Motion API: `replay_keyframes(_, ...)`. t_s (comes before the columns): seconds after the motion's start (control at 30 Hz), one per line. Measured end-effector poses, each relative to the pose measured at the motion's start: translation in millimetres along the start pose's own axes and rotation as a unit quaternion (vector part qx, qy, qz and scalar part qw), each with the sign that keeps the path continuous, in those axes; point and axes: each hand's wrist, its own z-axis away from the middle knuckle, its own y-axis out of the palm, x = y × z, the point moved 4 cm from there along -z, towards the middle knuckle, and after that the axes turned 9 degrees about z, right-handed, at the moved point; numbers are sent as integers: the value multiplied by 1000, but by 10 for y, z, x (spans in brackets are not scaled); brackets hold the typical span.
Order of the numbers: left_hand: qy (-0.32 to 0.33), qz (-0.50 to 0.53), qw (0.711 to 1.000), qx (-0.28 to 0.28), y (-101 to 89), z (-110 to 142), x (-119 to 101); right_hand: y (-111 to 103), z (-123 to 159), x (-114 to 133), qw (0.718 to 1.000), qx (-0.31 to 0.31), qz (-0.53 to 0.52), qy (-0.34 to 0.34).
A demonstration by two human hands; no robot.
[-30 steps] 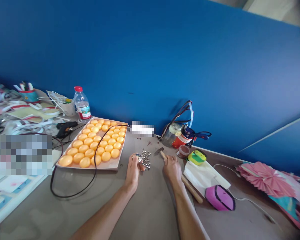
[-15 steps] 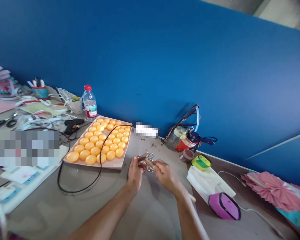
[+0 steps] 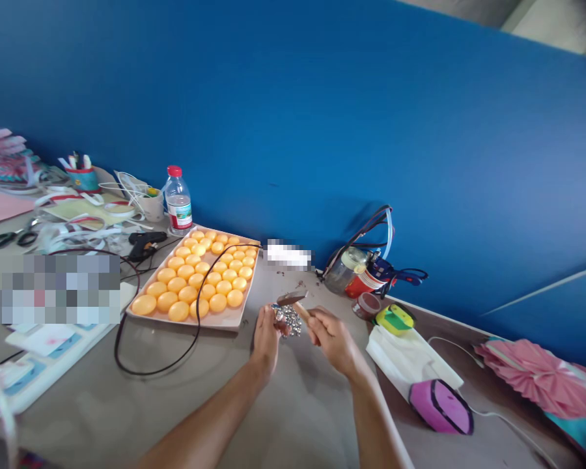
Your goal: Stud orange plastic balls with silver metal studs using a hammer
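My right hand (image 3: pixel 329 332) is closed round the wooden handle of a small hammer (image 3: pixel 301 311). The hammer's dark, tapered head is tilted just above a shiny silver beaded piece (image 3: pixel 289 320). My left hand (image 3: pixel 266 335) grips that piece at its left side, fingers curled and partly hidden. How the beads are joined cannot be made out. To the left of my left hand lies a shallow tray (image 3: pixel 232 323) of orange balls (image 3: pixel 195 280).
A black cable (image 3: pixel 156 373) loops over the tray. Behind it stands a water bottle (image 3: pixel 179 205), with a glue gun (image 3: pixel 146 246) nearby. On the right are a glass jar (image 3: pixel 344 273), a small round tub (image 3: pixel 366 305), a yellow-green item (image 3: pixel 395 319) and a purple item (image 3: pixel 439 407).
The hammer has lifted away from my left hand and swung slightly right, showing more of its head and the silver piece. My left hand stays on the piece.
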Motion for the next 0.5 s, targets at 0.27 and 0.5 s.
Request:
replay_keyframes(0.27,-3,10,1000,11,18,2,-5,65,-52,-103,999,-10,40,4)
replay_keyframes(0.5,6,0,1000,7,-22,-44,49,-64,-74,-636,954,-213,199,66)
